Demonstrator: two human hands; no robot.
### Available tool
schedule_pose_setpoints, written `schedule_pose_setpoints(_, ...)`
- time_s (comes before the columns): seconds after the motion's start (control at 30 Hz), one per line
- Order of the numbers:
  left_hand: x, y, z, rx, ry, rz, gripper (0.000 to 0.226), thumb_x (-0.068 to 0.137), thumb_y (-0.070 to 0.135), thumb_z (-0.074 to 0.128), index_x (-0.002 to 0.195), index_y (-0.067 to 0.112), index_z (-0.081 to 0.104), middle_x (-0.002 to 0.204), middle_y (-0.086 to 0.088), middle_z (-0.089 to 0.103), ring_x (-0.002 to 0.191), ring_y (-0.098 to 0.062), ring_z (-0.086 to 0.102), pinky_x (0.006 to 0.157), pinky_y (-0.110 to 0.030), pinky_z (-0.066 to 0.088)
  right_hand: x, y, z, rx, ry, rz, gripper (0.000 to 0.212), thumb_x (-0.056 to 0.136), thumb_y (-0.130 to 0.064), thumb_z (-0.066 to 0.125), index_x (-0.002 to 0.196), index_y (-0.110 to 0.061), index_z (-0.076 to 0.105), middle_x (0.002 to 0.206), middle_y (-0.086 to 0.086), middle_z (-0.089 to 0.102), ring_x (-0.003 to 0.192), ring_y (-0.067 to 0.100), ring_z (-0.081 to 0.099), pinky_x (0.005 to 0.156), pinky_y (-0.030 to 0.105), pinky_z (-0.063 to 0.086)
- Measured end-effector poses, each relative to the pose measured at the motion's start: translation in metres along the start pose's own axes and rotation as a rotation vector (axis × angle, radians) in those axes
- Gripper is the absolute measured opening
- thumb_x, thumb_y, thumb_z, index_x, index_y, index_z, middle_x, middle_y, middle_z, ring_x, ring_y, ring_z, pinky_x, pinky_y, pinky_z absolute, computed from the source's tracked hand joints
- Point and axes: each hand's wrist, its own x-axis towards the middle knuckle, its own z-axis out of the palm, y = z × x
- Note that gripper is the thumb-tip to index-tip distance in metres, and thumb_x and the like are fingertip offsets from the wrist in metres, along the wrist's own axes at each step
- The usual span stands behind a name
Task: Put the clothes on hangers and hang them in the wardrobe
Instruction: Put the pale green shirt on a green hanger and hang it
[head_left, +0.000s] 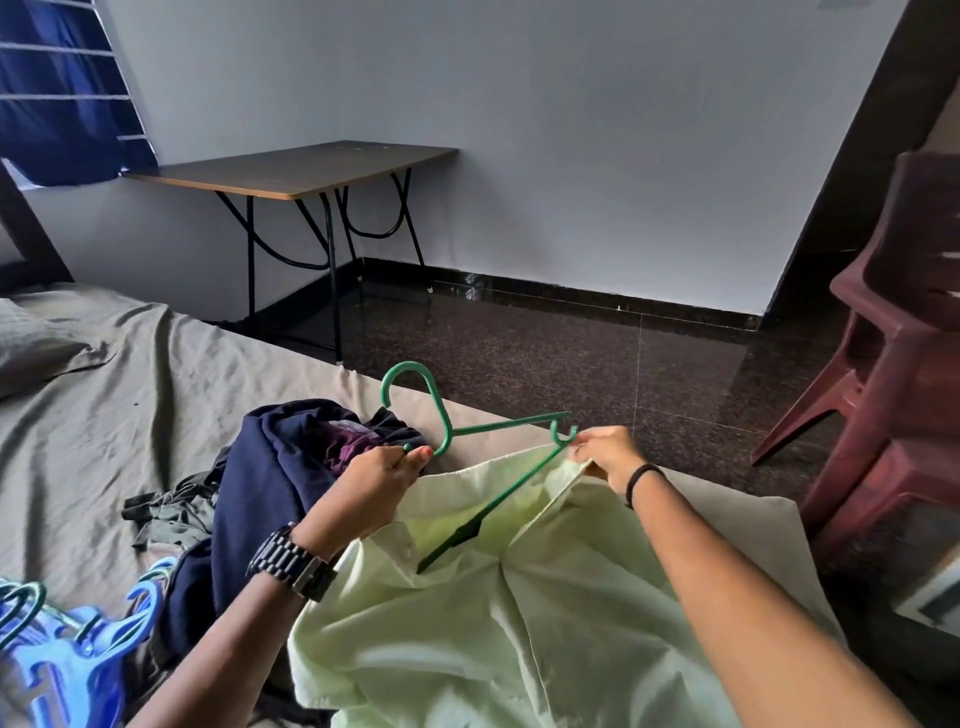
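Pinching the green hanger (470, 434) near its neck with my left hand (371, 491), I grip the collar edge of the pale green shirt (519, 597) with my right hand (605, 454), fingers curled. One hanger arm runs down inside the shirt opening. Both forearms reach forward over the bed (130, 374), where the shirt lies. Judgement: fabric is light and limp; hold it at the collar. The hanger is stiff; hold at the neck. Spare blue hangers (78, 639) lie near left.
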Motion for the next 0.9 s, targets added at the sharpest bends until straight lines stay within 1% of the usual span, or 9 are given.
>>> schedule_pose_setpoints(0.17, 0.007, 0.014, -0.008, 0.013, -0.048, 0.018, 0.045, 0.097, 0.038, 0.049, 0.059, 0.013, 0.050, 0.058, 0.000, 0.051, 0.056, -0.015, 0.045, 0.058, -0.029, 0.035, 0.003, -0.021, -0.011, 0.041, 0.085, -0.051, 0.033, 0.077, 0.015, 0.060, 0.058, -0.010, 0.067, 0.042, -0.009, 0.057, 0.056, 0.012, 0.052, 0.047, 0.015, 0.045)
schedule_pose_setpoints(0.3, 0.012, 0.022, -0.015, 0.091, -0.101, -0.012, 0.045, 0.097, 0.039, 0.049, 0.060, 0.013, 0.051, 0.056, 0.002, 0.051, 0.052, -0.010, 0.046, 0.048, -0.016, 0.035, -0.003, -0.027, -0.027, -0.028, 0.002, -0.073, 0.032, 0.078, 0.022, 0.045, 0.092, 0.008, 0.071, 0.077, 0.007, 0.064, 0.075, 0.015, 0.053, 0.058, 0.019, 0.043)
schedule_pose_setpoints(0.4, 0.012, 0.027, -0.017, 0.209, -0.165, 0.024, 0.048, 0.097, 0.041, 0.047, 0.058, 0.014, 0.050, 0.055, 0.003, 0.049, 0.050, -0.008, 0.045, 0.047, -0.013, 0.034, -0.006, -0.035, -0.039, -0.177, 0.002, -0.121, 0.030, 0.078, 0.020, 0.047, 0.086, 0.006, 0.072, 0.081, 0.010, 0.063, 0.075, 0.016, 0.050, 0.059, 0.025, 0.039)
schedule_pose_setpoints(0.5, 0.010, 0.032, -0.017, 0.317, -0.209, 0.039, 0.049, 0.100, 0.040, 0.040, 0.058, 0.016, 0.048, 0.054, 0.005, 0.047, 0.048, -0.004, 0.042, 0.047, -0.012, 0.037, -0.009, -0.041, -0.051, -0.333, -0.143, -0.100, 0.020, 0.078, 0.018, 0.054, 0.088, 0.012, 0.071, 0.073, 0.010, 0.062, 0.076, 0.018, 0.050, 0.060, 0.026, 0.038)
schedule_pose_setpoints(0.6, 0.007, 0.036, -0.016, 0.354, -0.217, 0.042, 0.051, 0.099, 0.040, 0.041, 0.055, 0.016, 0.047, 0.052, 0.005, 0.046, 0.048, -0.005, 0.042, 0.049, -0.012, 0.036, -0.012, -0.046, -0.058, -0.404, -0.268, -0.071, 0.026, 0.080, 0.022, 0.050, 0.097, 0.014, 0.068, 0.081, 0.012, 0.066, 0.084, 0.021, 0.054, 0.059, 0.020, 0.042)
schedule_pose_setpoints(0.67, 0.007, 0.038, -0.013, 0.377, -0.240, 0.035, 0.048, 0.100, 0.039, 0.040, 0.057, 0.019, 0.047, 0.055, 0.006, 0.047, 0.050, -0.006, 0.043, 0.053, -0.015, 0.036, -0.015, -0.053, -0.055, -0.577, -0.213, -0.157, 0.019, 0.082, 0.009, 0.058, 0.092, 0.003, 0.074, 0.086, 0.015, 0.069, 0.076, 0.016, 0.057, 0.055, 0.015, 0.043)
schedule_pose_setpoints(0.77, 0.008, 0.049, -0.010, 0.441, -0.284, 0.043, 0.048, 0.101, 0.040, 0.037, 0.063, 0.016, 0.053, 0.060, 0.006, 0.047, 0.059, -0.010, 0.048, 0.065, -0.021, 0.035, -0.015, -0.061, -0.044, -0.764, 0.022, -0.314, 0.021, 0.081, -0.002, 0.056, 0.085, -0.005, 0.076, 0.096, 0.016, 0.072, 0.089, 0.030, 0.066, 0.077, 0.031, 0.056)
schedule_pose_setpoints(0.87, 0.008, 0.061, -0.009, 0.508, -0.280, 0.107, 0.047, 0.104, 0.036, 0.029, 0.104, 0.006, 0.064, 0.074, 0.004, 0.053, 0.076, -0.014, 0.053, 0.069, -0.021, 0.035, -0.022, -0.065, -0.037, -0.799, 0.128, -0.433, 0.024, 0.083, 0.000, 0.050, 0.086, -0.005, 0.073, 0.100, 0.018, 0.069, 0.093, 0.038, 0.064, 0.081, 0.044, 0.055)
schedule_pose_setpoints(0.9, 0.009, 0.063, -0.010, 0.503, -0.288, 0.105, 0.047, 0.103, 0.037, 0.030, 0.104, 0.004, 0.064, 0.072, 0.004, 0.052, 0.073, -0.013, 0.052, 0.069, -0.022, 0.036, -0.024, -0.065, -0.037, -0.809, 0.128, -0.459, 0.024, 0.084, 0.001, 0.049, 0.088, -0.006, 0.072, 0.102, 0.018, 0.068, 0.094, 0.038, 0.064, 0.080, 0.043, 0.054)
